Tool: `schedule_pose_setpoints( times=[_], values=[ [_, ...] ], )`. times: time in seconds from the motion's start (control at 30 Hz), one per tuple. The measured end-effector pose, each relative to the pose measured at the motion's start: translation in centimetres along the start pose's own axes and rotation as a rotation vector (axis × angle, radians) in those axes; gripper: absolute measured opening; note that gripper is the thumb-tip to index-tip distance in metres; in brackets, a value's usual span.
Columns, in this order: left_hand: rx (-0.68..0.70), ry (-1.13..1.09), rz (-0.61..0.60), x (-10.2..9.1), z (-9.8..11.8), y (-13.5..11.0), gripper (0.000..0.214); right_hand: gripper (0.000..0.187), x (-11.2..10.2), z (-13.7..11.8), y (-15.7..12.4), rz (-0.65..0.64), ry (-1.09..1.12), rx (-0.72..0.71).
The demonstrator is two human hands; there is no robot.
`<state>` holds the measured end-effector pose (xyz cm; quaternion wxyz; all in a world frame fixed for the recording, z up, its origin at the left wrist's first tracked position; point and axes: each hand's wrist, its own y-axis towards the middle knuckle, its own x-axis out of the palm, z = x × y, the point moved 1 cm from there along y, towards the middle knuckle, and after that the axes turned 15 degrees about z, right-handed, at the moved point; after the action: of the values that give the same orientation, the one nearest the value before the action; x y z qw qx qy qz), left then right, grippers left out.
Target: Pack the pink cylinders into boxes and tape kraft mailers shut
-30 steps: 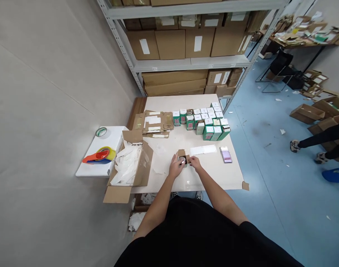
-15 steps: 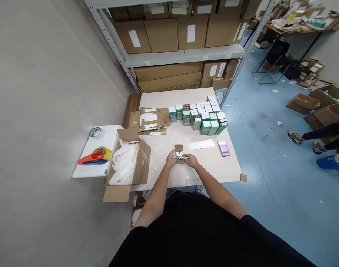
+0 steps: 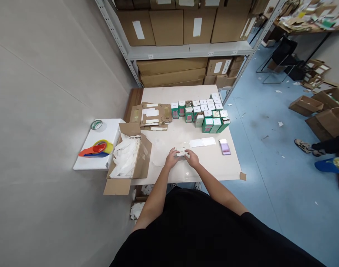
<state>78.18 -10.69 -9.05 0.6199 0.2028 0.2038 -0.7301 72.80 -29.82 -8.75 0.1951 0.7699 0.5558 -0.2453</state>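
A small box with a white top (image 3: 181, 152) rests on the white table (image 3: 163, 174) in front of me. My left hand (image 3: 171, 158) grips its left side. At the right side, my right hand (image 3: 192, 159) has its fingers closed on the same box. Much of the box's walls is hidden by my fingers. Just beyond it to the right lie flat white cards (image 3: 202, 142), and a purple and white packet (image 3: 225, 147) lies farther right. Several green and white boxes (image 3: 209, 125) stand grouped behind these.
Flattened cardboard (image 3: 151, 115) is stacked at the back left. An open carton (image 3: 143, 159) of white paper stands at the table's left edge, beside a white stand (image 3: 88, 163) with tape rolls (image 3: 104, 146). Shelving (image 3: 163, 54) rises behind; a person's legs (image 3: 327, 145) show at right.
The small box's brown flap, upright before, is now down, and a white top shows where the contents were visible. Both hands stay at its sides. The view has shifted slightly.
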Motion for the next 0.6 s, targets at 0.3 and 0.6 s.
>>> schedule_pose_setpoints(
  times=[0.3,0.6],
  values=[
    [0.05,0.099,-0.038,0.2,0.4,-0.2,0.035,0.026,0.8,0.5,-0.4,0.005,-0.055,-0.024],
    [-0.051,-0.116,0.048,1.8,-1.3,-0.1,0.052,0.045,2.9,1.6,-0.1,-0.046,0.181,0.248]
  ],
)
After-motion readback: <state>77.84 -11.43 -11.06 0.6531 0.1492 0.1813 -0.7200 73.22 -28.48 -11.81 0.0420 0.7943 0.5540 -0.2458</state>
